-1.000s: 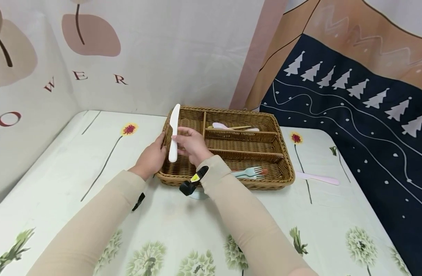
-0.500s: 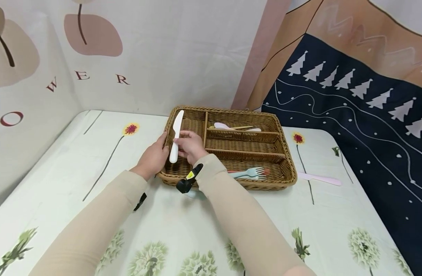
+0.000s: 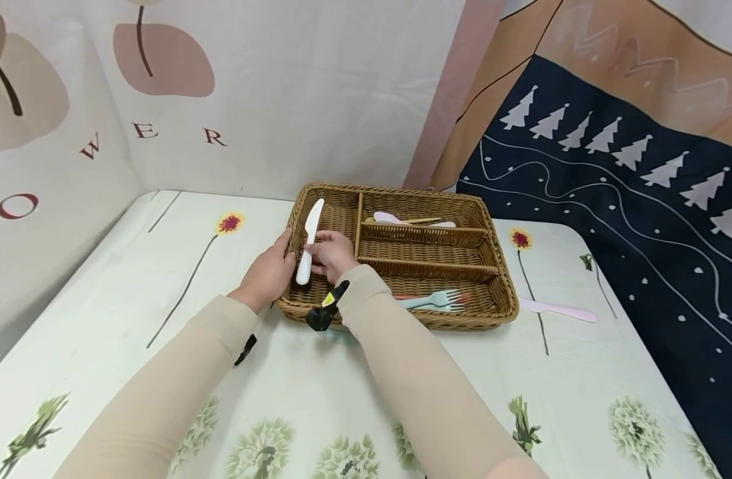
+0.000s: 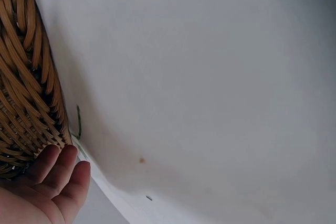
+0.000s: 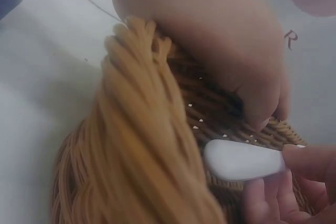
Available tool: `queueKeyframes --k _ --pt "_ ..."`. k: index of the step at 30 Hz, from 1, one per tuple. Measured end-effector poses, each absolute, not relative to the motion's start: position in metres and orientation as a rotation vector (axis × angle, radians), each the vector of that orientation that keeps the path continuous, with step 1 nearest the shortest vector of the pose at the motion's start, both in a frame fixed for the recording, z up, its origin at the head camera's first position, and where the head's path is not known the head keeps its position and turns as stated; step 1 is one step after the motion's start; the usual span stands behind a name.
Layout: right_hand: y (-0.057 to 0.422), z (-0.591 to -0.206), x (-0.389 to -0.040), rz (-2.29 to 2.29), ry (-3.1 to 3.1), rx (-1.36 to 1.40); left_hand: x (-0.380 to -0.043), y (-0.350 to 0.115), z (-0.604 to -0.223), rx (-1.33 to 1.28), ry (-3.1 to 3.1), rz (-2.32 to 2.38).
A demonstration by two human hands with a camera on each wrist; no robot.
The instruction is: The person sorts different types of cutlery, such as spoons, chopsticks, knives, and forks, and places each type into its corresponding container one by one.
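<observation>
My right hand pinches a white plastic table knife by its handle, over the left compartment of a brown wicker cutlery basket. The blade points up and away, slightly right. In the right wrist view the rounded handle end shows between thumb and fingers, near the basket's woven wall. My left hand holds the basket's left side, thumb over the rim. Its fingers lie along the outer wall in the left wrist view.
Light blue forks and something orange lie in the front compartment. A pale pink utensil and a gold-coloured one lie in the back one. On the cloth right of the basket is a pink knife.
My right hand has lowered the white knife toward the left compartment, and its blade leans slightly more to the right. My left hand stays on the basket's left side.
</observation>
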State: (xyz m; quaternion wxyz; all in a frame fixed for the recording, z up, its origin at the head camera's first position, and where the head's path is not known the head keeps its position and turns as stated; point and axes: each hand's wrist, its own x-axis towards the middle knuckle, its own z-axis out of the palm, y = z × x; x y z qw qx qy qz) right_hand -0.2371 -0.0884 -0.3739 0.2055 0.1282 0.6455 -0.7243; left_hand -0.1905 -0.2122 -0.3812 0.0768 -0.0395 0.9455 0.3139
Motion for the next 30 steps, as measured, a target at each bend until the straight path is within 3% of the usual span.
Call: queueKeyframes --k 30 --pt "-0.0871 -0.3763 -0.2318 -1.923 1.833 0.313 -0.1877 -0.2103 -0.3789 -0.117 2.845 0.928"
